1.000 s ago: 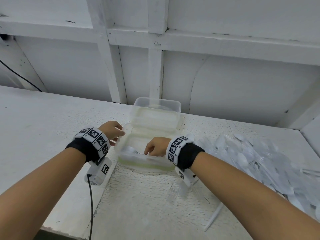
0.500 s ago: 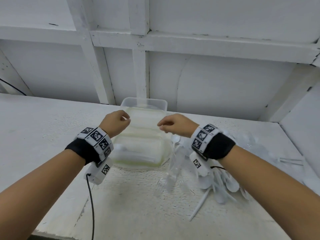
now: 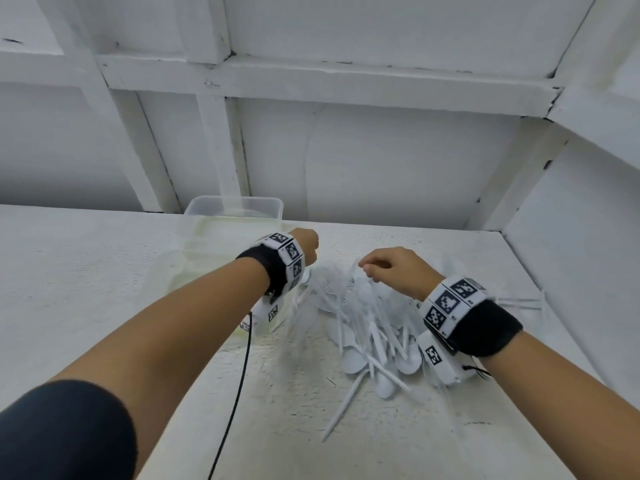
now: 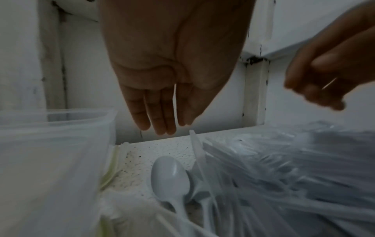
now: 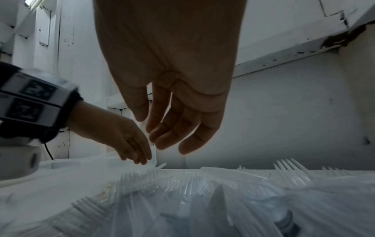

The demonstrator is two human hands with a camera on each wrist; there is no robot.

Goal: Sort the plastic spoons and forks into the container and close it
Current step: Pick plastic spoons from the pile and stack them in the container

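Two bare hands hang over the heap of white plastic cutlery on a white table. The left hand [image 4: 172, 67] points its fingers [image 4: 160, 112] straight down, held close together and relaxed, with the thumb beside them; nothing is gripped, though a thin pale strip shows in the gap between fingers and thumb and the pictures do not settle what it is. The right hand [image 5: 174, 77] hovers just to the right of the left one, its fingers [image 5: 178, 128] loosely bent and spread a little, the thumb apart from them, and it has hold of nothing that can be seen. In the head view the two hands are near each other but not touching, the left hand slightly farther from the person.

Directly under both hands lies the pile of spoons and forks [image 3: 367, 327], tangled and overlapping, stretching back toward the person beneath the right wrist. One white spoon [image 4: 170, 181] lies bowl up at the left edge of the pile, just below the left fingertips, on the bare speckled table [image 3: 86, 271]. Clear forks [image 5: 292, 170] stick their tines up on the far side of the heap, beyond the right hand.

To the left of the left hand stands the clear plastic container [image 3: 235, 209], open, its wall close beside that wrist; its contents are too blurred to make out. Each wrist wears a black strap with black-and-white marker tiles, and a black cable [image 3: 239, 393] trails from the left wrist toward the person. A white panelled wall rises beyond the hands.
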